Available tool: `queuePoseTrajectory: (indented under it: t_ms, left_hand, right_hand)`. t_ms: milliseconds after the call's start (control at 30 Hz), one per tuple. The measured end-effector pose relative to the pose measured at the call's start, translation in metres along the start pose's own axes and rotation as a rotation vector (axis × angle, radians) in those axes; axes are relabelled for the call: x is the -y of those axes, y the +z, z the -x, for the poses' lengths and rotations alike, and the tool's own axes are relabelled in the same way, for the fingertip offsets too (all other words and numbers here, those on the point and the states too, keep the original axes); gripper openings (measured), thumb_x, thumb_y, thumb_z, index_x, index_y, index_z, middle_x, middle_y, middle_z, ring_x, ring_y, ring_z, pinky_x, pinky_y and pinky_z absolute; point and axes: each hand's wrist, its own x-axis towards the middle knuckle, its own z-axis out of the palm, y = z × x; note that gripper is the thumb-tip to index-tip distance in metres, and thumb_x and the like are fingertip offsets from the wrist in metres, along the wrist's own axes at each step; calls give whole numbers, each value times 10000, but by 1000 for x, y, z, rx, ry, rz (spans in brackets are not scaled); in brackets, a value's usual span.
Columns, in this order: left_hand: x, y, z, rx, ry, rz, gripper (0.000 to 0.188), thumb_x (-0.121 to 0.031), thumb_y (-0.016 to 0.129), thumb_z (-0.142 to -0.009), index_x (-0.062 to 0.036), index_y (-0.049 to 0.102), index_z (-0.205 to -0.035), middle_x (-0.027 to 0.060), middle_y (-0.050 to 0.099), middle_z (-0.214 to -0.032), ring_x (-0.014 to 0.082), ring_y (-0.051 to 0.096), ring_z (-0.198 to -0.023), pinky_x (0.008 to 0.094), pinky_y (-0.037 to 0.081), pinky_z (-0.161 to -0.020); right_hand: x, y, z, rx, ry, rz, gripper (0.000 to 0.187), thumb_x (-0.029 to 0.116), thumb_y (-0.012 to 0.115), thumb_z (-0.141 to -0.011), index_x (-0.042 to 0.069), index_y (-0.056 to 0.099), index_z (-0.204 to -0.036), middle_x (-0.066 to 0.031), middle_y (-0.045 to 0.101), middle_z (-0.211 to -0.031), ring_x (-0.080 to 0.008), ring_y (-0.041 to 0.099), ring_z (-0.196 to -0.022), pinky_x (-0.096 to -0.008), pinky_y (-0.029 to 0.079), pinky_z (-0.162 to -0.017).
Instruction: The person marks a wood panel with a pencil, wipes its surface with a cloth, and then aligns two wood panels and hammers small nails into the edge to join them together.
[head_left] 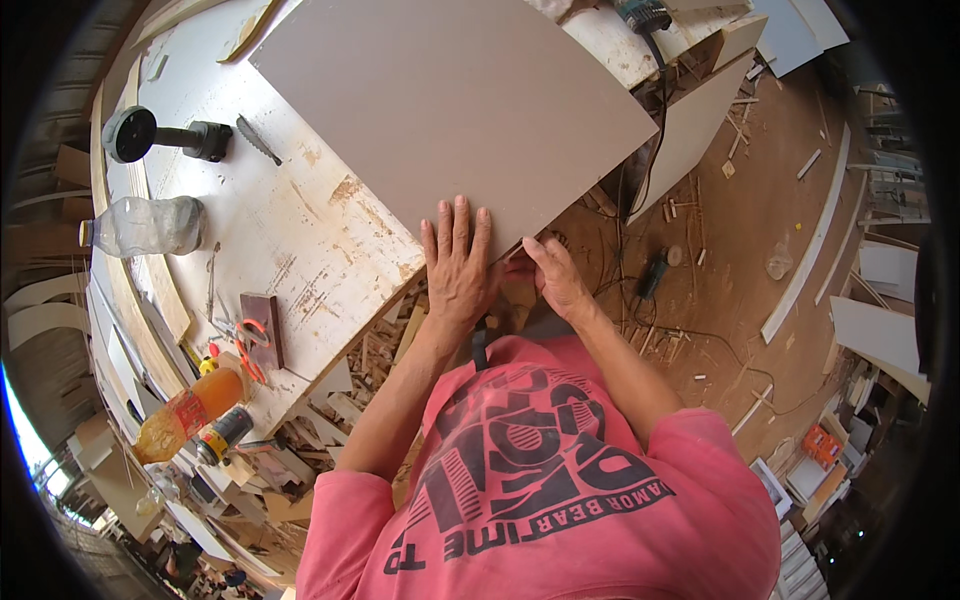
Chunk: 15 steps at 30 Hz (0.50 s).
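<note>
A large flat grey-brown board (440, 100) lies over the workbench, its near corner sticking out past the bench edge toward me. My left hand (458, 262) rests flat on top of that corner, fingers stretched out and slightly apart. At the board's near right edge, my right hand (556, 275) grips the rim, with the thumb on the upper side. The other fingers of that hand are mostly hidden under the board.
On the scratched white workbench (300, 215) to the left are a black cordless tool (170, 137), a plastic bottle (150, 226), orange-handled scissors (255, 345), an orange bottle (190, 412) and a spray can (224, 434). A corded power tool (643, 14) sits at the far right. Wood scraps litter the floor.
</note>
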Motion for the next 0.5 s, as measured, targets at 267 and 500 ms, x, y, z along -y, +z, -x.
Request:
queuePoseTrajectory:
  t_ms: [267, 500]
  left_hand:
    - [-1, -6, -6, 35, 2, -21, 705, -298, 681, -809, -33, 394, -1397, 230, 277, -1490, 412, 221, -1398, 575, 164, -1114]
    - [0, 4, -2, -12, 31, -41, 687, -303, 660, -828, -17, 389, -1392, 237, 267, -1492, 417, 201, -1404, 579, 141, -1116]
  right_hand:
    - [-10, 13, 9, -77, -111, 34, 213, 215, 529, -971, 41, 532, -1093, -41, 597, -1021, -124, 603, -927, -318, 526, -836]
    - [-12, 14, 7, -220, -219, 306, 208, 211, 554, -955, 6, 552, -923, -19, 573, -811, -91, 553, -752, -249, 476, -674]
